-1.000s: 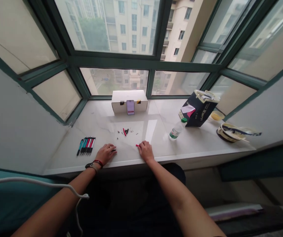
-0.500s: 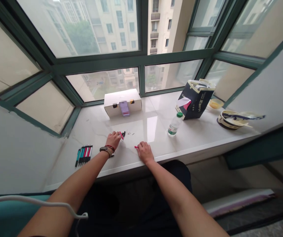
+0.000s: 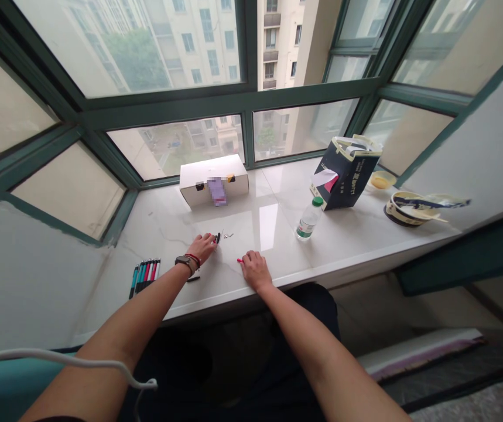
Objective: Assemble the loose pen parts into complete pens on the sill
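My left hand [image 3: 204, 248] reaches over the windowsill counter with its fingers drawn together at a small pile of black pen parts [image 3: 218, 238]. A trace of pink shows at its fingertips, but what they grip is mostly hidden. Beside the pile lie tiny metallic pieces [image 3: 228, 235]. My right hand [image 3: 256, 271] rests on the counter, closed on a small pink pen part [image 3: 240, 260] that sticks out to the left. Below my left wrist lies a black piece [image 3: 194, 279], likely a pen part. Several pens [image 3: 144, 275] in teal, red and white lie in a row at the left, partly behind my forearm.
A white box [image 3: 214, 181] stands against the window. To the right are a bottle with a green cap [image 3: 309, 220], a dark paper bag [image 3: 346, 176], a bowl with a wrapper on it [image 3: 404, 211] and a yellowish tub [image 3: 380, 180]. The counter's front edge [image 3: 321, 275] runs near my wrists.
At my left fingertips, the pink part that stood out plainly is now mostly covered by the fingers. More of the black piece below my left wrist shows. My right hand stays in place.
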Demonstrator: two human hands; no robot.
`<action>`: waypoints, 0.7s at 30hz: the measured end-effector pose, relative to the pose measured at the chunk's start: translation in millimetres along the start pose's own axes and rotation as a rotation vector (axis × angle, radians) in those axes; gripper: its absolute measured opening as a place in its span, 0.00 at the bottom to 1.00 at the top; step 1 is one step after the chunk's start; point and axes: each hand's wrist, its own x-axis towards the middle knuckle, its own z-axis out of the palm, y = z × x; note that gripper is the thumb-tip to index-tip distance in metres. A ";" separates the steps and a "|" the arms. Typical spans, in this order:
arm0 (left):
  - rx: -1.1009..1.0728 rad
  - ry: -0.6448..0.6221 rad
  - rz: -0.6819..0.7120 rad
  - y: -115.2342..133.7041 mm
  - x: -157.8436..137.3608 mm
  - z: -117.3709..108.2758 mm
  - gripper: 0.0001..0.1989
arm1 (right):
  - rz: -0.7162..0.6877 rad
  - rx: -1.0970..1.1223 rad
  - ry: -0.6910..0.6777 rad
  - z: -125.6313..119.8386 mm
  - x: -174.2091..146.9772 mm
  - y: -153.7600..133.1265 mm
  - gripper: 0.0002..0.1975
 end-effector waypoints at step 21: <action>-0.098 0.115 0.109 73.1 -31.8 10.8 0.11 | 0.024 -0.009 0.011 -3.8 -0.1 -2.7 0.09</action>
